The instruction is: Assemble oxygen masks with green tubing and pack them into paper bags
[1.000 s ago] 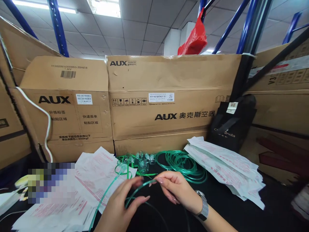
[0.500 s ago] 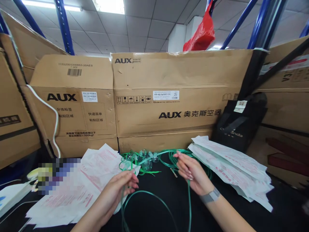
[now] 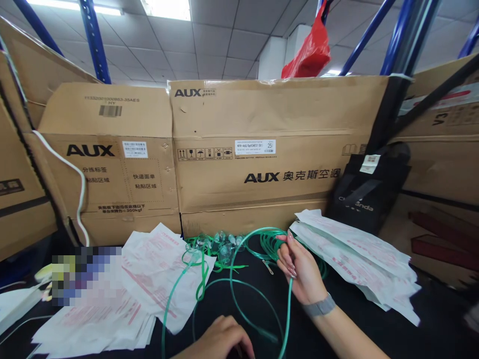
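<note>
My right hand [image 3: 297,269] is closed around a clear green plastic tube [image 3: 287,319], which arcs up to the left and loops below. At the bottom edge is my left hand [image 3: 222,339], back upward, its fingers bending down and mostly cut off by the frame. Loops of the tube run close to it. Ahead lie several clear green plastic masks [image 3: 225,252] with green straps [image 3: 202,281]. Behind my right hand, more green tubing [image 3: 270,242] lies coiled on the black surface.
White printed pouches lie in a left pile [image 3: 149,274] and a right pile [image 3: 359,264]. Cardboard boxes [image 3: 209,194] wall off the back. A black bag [image 3: 359,194] leans at the right, and a white cable [image 3: 83,189] hangs at the left.
My left hand has dropped from beside the masks toward the bottom edge, away from the tube stretch near the masks. My right hand still grips tubing, now bent in a wider loop.
</note>
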A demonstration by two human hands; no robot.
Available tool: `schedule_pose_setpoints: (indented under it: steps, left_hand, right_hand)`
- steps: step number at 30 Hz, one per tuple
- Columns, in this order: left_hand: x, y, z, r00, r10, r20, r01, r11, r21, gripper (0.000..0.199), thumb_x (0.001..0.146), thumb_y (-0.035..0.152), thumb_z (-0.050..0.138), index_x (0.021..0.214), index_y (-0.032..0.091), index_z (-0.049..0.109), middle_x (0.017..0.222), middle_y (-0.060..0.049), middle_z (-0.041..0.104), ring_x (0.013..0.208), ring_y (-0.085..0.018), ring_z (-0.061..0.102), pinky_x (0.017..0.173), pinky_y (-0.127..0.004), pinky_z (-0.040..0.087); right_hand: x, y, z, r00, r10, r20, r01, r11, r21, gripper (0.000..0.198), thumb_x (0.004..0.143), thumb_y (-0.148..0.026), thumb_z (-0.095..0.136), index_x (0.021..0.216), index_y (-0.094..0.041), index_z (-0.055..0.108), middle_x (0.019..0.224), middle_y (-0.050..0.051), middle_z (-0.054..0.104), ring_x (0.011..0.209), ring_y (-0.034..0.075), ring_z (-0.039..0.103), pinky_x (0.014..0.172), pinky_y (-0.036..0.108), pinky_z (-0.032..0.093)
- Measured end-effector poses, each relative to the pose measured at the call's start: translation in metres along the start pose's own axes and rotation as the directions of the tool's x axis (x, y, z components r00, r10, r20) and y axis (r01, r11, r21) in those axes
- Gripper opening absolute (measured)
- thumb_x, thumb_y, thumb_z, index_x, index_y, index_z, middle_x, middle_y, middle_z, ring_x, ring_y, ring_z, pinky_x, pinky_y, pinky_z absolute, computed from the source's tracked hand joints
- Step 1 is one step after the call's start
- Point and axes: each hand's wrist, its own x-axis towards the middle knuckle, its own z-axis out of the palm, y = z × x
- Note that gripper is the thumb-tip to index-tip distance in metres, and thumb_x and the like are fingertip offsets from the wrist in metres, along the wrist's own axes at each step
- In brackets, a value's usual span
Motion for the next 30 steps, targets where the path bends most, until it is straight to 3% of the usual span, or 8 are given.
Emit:
schedule_pose_setpoints:
  steps: [5,8,10,15,16,19,21,30]
  left_hand:
    - [0.000,-0.004,0.008,0.997,0.066,-0.041,-0.067,0.998,-0.008,0.022,0.072,0.038,0.055,0.075,0.019,0.065,0.066,-0.001,0.059,0.061,-0.013,0.052,0.060,-0.023,0.040]
    - [-0.007,0.014,-0.016,0.958,0.078,-0.278,-0.052,0.994,0.097,0.016,0.074,0.033,0.056,0.073,0.020,0.066,0.072,-0.003,0.058,0.070,-0.015,0.053,0.060,-0.024,0.040]
    - [-0.007,0.030,-0.041,0.871,0.125,-0.476,-0.084,0.991,0.107,0.017,0.078,0.031,0.050,0.076,0.022,0.065,0.078,-0.003,0.056,0.072,-0.014,0.053,0.063,-0.026,0.042]
    - [0.008,0.073,-0.109,0.490,0.189,-0.851,-0.131,0.981,0.143,0.033,0.065,0.031,0.066,0.094,0.023,0.052,0.116,-0.007,0.043,0.114,-0.023,0.037,0.093,-0.040,0.031]
    - [0.010,0.081,-0.118,0.533,0.124,-0.837,-0.162,0.986,0.043,0.047,0.064,0.031,0.066,0.105,0.025,0.045,0.115,-0.006,0.045,0.113,-0.022,0.039,0.093,-0.040,0.031]
    - [0.011,0.095,-0.130,0.874,0.039,-0.485,-0.188,0.946,-0.264,0.038,0.072,0.032,0.058,0.108,0.023,0.046,0.100,-0.005,0.057,0.095,-0.019,0.053,0.082,-0.033,0.041]
    - [0.011,0.096,-0.127,0.948,0.048,-0.314,-0.133,0.957,-0.257,0.022,0.079,0.036,0.047,0.087,0.019,0.057,0.081,-0.003,0.061,0.078,-0.016,0.057,0.071,-0.028,0.043]
    - [0.012,0.087,-0.113,0.717,-0.076,-0.693,0.277,0.943,0.183,0.027,0.086,0.035,0.025,0.079,0.021,0.048,0.059,-0.001,0.057,0.055,-0.018,0.055,0.051,-0.026,0.034]
  right_hand:
    - [0.000,-0.004,-0.002,1.000,-0.020,-0.002,0.020,0.997,-0.072,0.025,0.077,-0.040,0.052,0.082,-0.016,0.057,0.039,-0.010,0.027,0.030,0.002,0.014,0.029,0.016,0.011]
    - [0.000,-0.017,0.005,0.997,-0.052,0.049,0.062,0.969,-0.240,0.032,0.077,-0.041,0.051,0.092,-0.014,0.059,0.037,-0.010,0.028,0.031,0.003,0.017,0.031,0.017,0.013]
    - [0.001,-0.034,0.017,0.989,-0.039,0.141,0.091,0.916,-0.390,0.036,0.077,-0.042,0.051,0.094,-0.011,0.060,0.035,-0.010,0.029,0.031,0.004,0.019,0.032,0.018,0.014]
    - [0.001,-0.089,0.062,0.940,0.046,0.337,0.196,0.737,-0.647,0.031,0.074,-0.038,0.056,0.088,-0.013,0.066,0.035,-0.009,0.031,0.034,0.004,0.024,0.034,0.018,0.016]
    - [0.000,-0.096,0.070,0.931,0.056,0.361,0.214,0.718,-0.662,0.030,0.074,-0.038,0.055,0.087,-0.013,0.067,0.035,-0.009,0.031,0.034,0.004,0.024,0.034,0.018,0.017]
    - [-0.005,-0.100,0.087,0.921,0.003,0.390,0.281,0.687,-0.670,0.028,0.075,-0.038,0.053,0.086,-0.015,0.067,0.037,-0.008,0.032,0.034,0.004,0.025,0.034,0.018,0.017]
    - [-0.006,-0.091,0.092,0.915,-0.044,0.400,0.334,0.637,-0.694,0.027,0.077,-0.038,0.051,0.084,-0.017,0.066,0.040,-0.007,0.035,0.036,0.005,0.026,0.034,0.019,0.019]
    - [-0.017,-0.070,0.101,0.878,-0.010,0.478,0.427,0.468,-0.774,0.032,0.083,-0.041,0.040,0.083,-0.019,0.063,0.054,-0.003,0.050,0.049,0.009,0.044,0.048,0.021,0.035]
